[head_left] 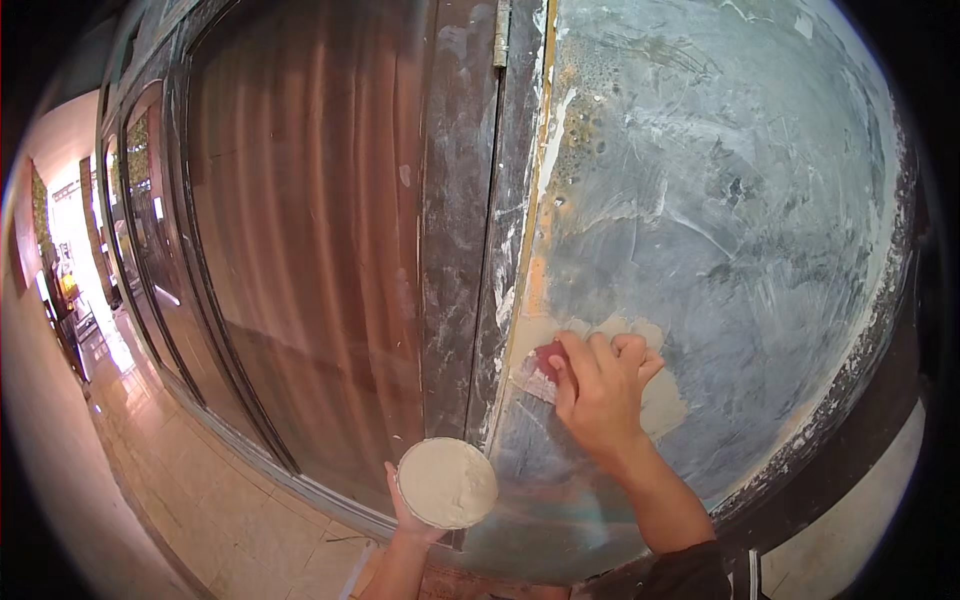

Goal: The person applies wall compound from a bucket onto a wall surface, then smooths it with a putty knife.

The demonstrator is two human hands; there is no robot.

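Note:
My right hand is closed on a small putty scraper with a dark red upper part and a pale, putty-smeared lower part. The scraper's edge lies against the grey wall, close to the door frame's side. Fresh beige putty spreads in a patch around and behind my fingers. Lower down, my left hand supports a round bowl from its left side and below. Beige putty fills the bowl nearly to the rim, with a rough dent at its right. Most of my left fingers are hidden under the bowl.
Left of the wall stands a dark wooden frame with white smears and a metal hinge. A glass pane with reddish-brown curtains behind it fills the left middle. Shiny floor tiles run along the far left. A dark border edges the wall's right.

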